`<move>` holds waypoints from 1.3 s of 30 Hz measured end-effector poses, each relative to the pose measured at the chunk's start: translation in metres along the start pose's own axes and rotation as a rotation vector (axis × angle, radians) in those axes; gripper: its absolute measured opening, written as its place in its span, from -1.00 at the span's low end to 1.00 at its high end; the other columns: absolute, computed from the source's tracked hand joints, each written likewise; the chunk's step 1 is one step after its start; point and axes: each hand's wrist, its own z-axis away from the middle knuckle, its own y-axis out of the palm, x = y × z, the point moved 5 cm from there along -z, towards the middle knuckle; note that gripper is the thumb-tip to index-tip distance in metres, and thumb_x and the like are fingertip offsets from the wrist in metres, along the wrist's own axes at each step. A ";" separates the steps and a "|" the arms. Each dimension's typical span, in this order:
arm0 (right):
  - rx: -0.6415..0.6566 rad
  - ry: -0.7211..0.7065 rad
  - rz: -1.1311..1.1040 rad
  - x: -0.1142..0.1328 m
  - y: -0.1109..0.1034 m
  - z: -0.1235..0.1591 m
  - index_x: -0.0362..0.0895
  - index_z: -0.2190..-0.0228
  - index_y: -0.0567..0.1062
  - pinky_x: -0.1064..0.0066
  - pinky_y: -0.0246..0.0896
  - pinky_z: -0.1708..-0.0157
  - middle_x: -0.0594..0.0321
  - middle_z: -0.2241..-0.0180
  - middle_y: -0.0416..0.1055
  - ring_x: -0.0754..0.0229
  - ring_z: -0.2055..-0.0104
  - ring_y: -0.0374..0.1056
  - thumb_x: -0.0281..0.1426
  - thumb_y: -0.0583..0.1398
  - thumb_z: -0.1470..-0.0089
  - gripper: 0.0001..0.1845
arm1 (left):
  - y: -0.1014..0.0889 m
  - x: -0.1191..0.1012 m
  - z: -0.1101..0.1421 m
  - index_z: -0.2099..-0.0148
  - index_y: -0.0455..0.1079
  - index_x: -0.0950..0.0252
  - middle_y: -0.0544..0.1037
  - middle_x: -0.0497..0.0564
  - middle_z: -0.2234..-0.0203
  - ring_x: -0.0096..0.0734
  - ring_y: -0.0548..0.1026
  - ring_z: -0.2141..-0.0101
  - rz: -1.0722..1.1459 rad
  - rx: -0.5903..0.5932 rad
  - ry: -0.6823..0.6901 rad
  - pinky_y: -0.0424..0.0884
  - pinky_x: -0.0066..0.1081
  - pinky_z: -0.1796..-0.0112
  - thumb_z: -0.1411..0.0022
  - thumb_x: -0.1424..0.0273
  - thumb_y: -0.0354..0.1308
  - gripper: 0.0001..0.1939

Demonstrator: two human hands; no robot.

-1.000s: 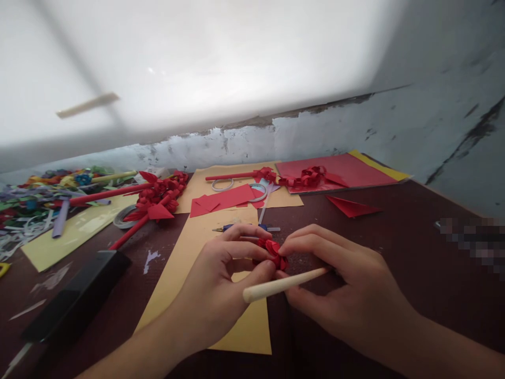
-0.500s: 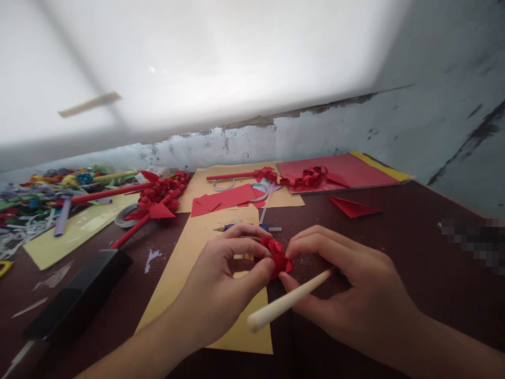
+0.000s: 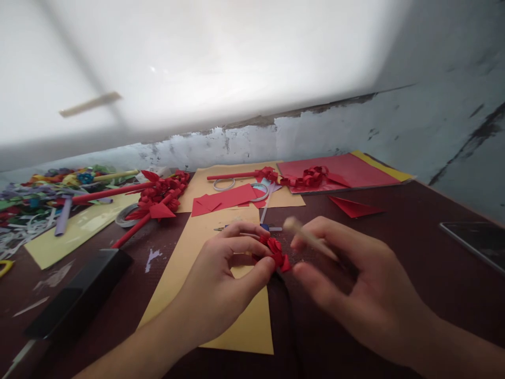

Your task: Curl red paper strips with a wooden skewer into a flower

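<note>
The left forearm (image 3: 145, 337) slants up from the lower left, bare; the left hand (image 3: 221, 284) turns its back partly upward, its fingers (image 3: 248, 245) bent forward and closing toward the left thumb (image 3: 258, 276) in a pinch. The right forearm (image 3: 457, 337) enters from the lower right. The right hand (image 3: 374, 284), slightly blurred, is half curled, its right thumb (image 3: 323, 289) reaching inward below the bent index finger (image 3: 351, 237), tips apart. The hands are near each other without touching.

On the dark table (image 3: 418, 284), a phone (image 3: 475, 243) lies at the right, a black box (image 3: 81, 297) at the left, a heap of coloured strips (image 3: 33, 202) beside a yellow sheet (image 3: 43, 255) at the back left, and a red folder (image 3: 355, 167) near the peeling wall (image 3: 244, 145).
</note>
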 end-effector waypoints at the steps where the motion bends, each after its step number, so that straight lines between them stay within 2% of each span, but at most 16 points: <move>1: -0.017 0.060 -0.077 -0.003 -0.003 -0.001 -0.02 0.30 0.51 0.41 0.12 0.55 0.36 0.47 0.36 0.26 0.52 0.20 -0.29 0.21 -0.31 -0.88 | 0.000 -0.002 0.000 0.30 0.68 0.24 0.56 0.09 0.11 -0.25 0.56 0.00 -0.042 -0.004 0.009 0.61 -0.49 0.15 -0.28 0.49 0.30 -0.87; 4: -0.142 0.178 -0.323 -0.012 -0.012 -0.005 -0.01 0.35 0.54 0.38 0.20 0.42 0.28 0.40 0.40 0.20 0.41 0.26 -0.17 0.06 -0.44 -0.62 | -0.001 -0.005 0.001 0.32 0.66 0.25 0.58 0.08 0.11 -0.26 0.55 -0.02 -0.124 -0.012 0.031 0.59 -0.50 0.14 -0.28 0.50 0.28 -0.85; 7: -0.254 0.210 -0.427 -0.016 -0.018 -0.010 -0.03 0.44 0.53 0.38 0.26 0.27 0.25 0.39 0.40 0.16 0.29 0.30 -0.09 0.14 -0.38 -0.58 | -0.001 -0.004 0.001 0.33 0.65 0.24 0.59 0.06 0.11 -0.27 0.55 -0.02 -0.164 -0.008 0.031 0.56 -0.45 0.10 -0.30 0.48 0.26 -0.83; 9: -0.220 0.272 -0.493 -0.018 -0.015 -0.013 -0.04 0.48 0.51 0.40 0.21 0.38 0.29 0.47 0.33 0.20 0.39 0.24 -0.06 0.20 -0.34 -0.57 | -0.002 -0.002 0.001 0.34 0.65 0.23 0.61 0.04 0.13 -0.27 0.54 -0.02 -0.178 0.000 0.041 0.52 -0.40 0.03 -0.32 0.47 0.25 -0.81; 11: -0.116 0.339 -0.587 -0.022 -0.007 -0.015 -0.05 0.46 0.51 0.42 0.12 0.51 0.35 0.55 0.25 0.26 0.50 0.15 -0.05 0.23 -0.32 -0.58 | -0.002 -0.001 0.000 0.35 0.65 0.22 0.62 0.04 0.14 -0.26 0.54 -0.03 -0.160 0.018 0.043 0.49 -0.37 -0.01 -0.34 0.47 0.23 -0.78; 13: -0.030 0.368 -0.651 -0.025 0.001 -0.015 -0.05 0.40 0.55 0.45 0.11 0.54 0.37 0.55 0.28 0.30 0.53 0.17 -0.07 0.28 -0.29 -0.65 | -0.002 0.000 0.000 0.36 0.65 0.22 0.62 0.04 0.13 -0.24 0.53 -0.05 -0.114 0.036 0.020 0.50 -0.38 0.02 -0.36 0.46 0.21 -0.75; 17: 0.000 0.422 -0.691 -0.035 0.009 -0.013 -0.05 0.32 0.58 0.51 0.18 0.51 0.37 0.47 0.39 0.35 0.50 0.25 -0.10 0.38 -0.20 -0.72 | -0.001 0.003 0.001 0.38 0.65 0.21 0.61 0.05 0.12 -0.22 0.51 -0.08 -0.052 0.070 -0.023 0.53 -0.42 0.08 -0.37 0.45 0.20 -0.73; 24: 0.059 0.420 -0.670 -0.035 0.010 -0.012 -0.05 0.28 0.55 0.54 0.17 0.50 0.39 0.50 0.41 0.37 0.51 0.28 -0.09 0.36 -0.22 -0.71 | 0.000 0.003 0.002 0.39 0.67 0.20 0.61 0.04 0.11 -0.23 0.50 -0.09 -0.066 0.092 -0.024 0.43 -0.37 -0.07 -0.35 0.43 0.25 -0.75; 29: 0.102 0.376 -0.533 -0.027 0.009 -0.014 -0.06 0.31 0.54 0.48 0.18 0.50 0.35 0.55 0.41 0.30 0.51 0.31 -0.03 0.31 -0.25 -0.65 | 0.001 0.001 0.001 0.38 0.69 0.18 0.63 0.02 0.14 -0.27 0.50 -0.08 -0.069 0.110 -0.018 0.41 -0.39 -0.07 -0.36 0.45 0.24 -0.73; 33: 0.075 0.340 -0.395 -0.022 0.007 -0.020 -0.09 0.28 0.57 0.39 0.28 0.47 0.30 0.56 0.42 0.19 0.48 0.39 0.07 0.30 -0.20 -0.55 | 0.001 0.000 0.001 0.38 0.68 0.19 0.63 0.02 0.17 -0.28 0.50 -0.07 -0.097 0.119 -0.016 0.39 -0.39 -0.06 -0.35 0.45 0.25 -0.75; 39: 0.076 0.293 -0.357 -0.021 0.006 -0.025 -0.09 0.23 0.59 0.37 0.34 0.44 0.26 0.54 0.46 0.15 0.44 0.44 0.11 0.31 -0.16 -0.50 | 0.000 -0.001 0.001 0.37 0.67 0.20 0.62 0.03 0.16 -0.25 0.50 -0.08 -0.113 0.123 -0.021 0.39 -0.37 -0.06 -0.35 0.43 0.25 -0.76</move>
